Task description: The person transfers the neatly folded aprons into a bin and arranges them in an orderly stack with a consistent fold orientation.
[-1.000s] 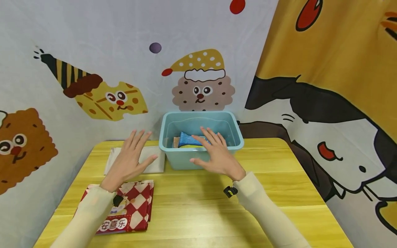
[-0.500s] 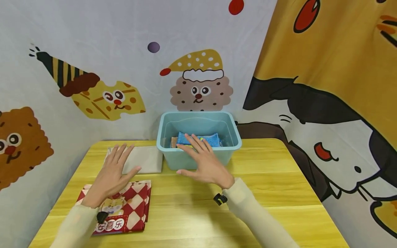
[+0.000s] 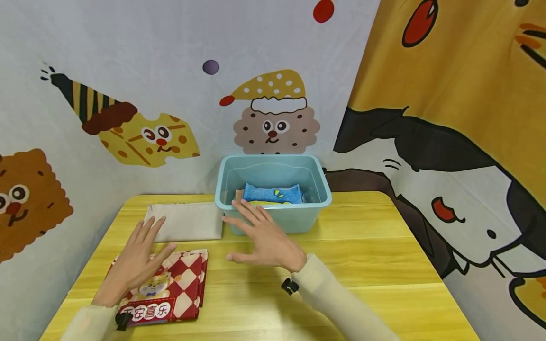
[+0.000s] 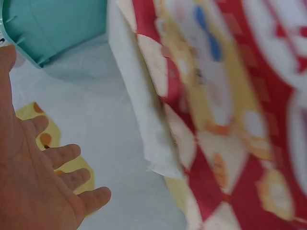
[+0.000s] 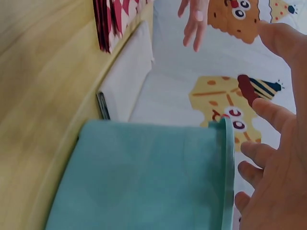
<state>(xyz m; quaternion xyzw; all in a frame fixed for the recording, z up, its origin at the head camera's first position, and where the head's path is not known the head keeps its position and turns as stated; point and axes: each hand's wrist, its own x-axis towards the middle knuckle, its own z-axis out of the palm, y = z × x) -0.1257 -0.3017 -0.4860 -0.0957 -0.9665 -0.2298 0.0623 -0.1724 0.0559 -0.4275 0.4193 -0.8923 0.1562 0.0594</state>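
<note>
My left hand [image 3: 134, 263] is held over a folded red-and-cream checked cloth item [image 3: 187, 284] with a cartoon animal and white lettering. Its fingers are spread and hold nothing; the fingertips overlap a folded off-white piece [image 3: 192, 222] in the head view. Spread as well, my right hand [image 3: 268, 244] hovers in front of a light blue plastic bin [image 3: 294, 220]. Its fingertips overlap the front rim in the head view. In the right wrist view the bin's wall [image 5: 144, 177] lies beside the right hand's fingers [image 5: 273, 112]. A blue padded-looking item [image 3: 260, 193] lies inside the bin.
All of this is on a yellow wood-grain table [image 3: 362, 265]. Behind it hangs a white cloth [image 3: 149, 42] printed with cartoon food. To the right is an orange cloth [image 3: 384, 57] with a large cartoon animal.
Both hands have moved back toward the person and to the left, the left from near the off-white piece to over the checked item. The right no longer covers the blue item. Nothing was picked up.
</note>
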